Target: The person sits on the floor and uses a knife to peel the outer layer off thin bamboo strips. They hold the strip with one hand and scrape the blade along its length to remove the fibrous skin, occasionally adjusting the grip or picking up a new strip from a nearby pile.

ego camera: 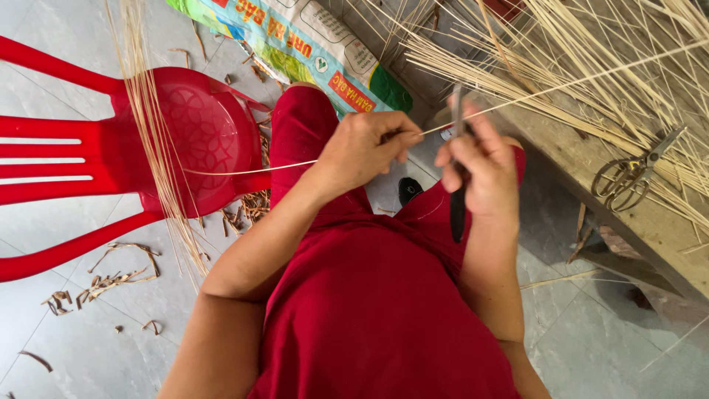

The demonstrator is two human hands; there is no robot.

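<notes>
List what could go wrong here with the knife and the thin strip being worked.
1. The right hand grips a dark-handled knife with its blade up beside the left hand pinching the thin strip; a slip might nick the fingers.
2. The work sits just above the red-clad lap, so a downward slip could reach the legs.
3. Curled shavings litter the tiled floor and could be slippery underfoot.

A bright red plastic chair (185, 140) shows an embossed floral pattern on its seat; pale straw-coloured strips (591, 66) (some draped over it) contrast with grey floor tiles (88, 347) and a green-blue printed sack (295, 44).
</notes>
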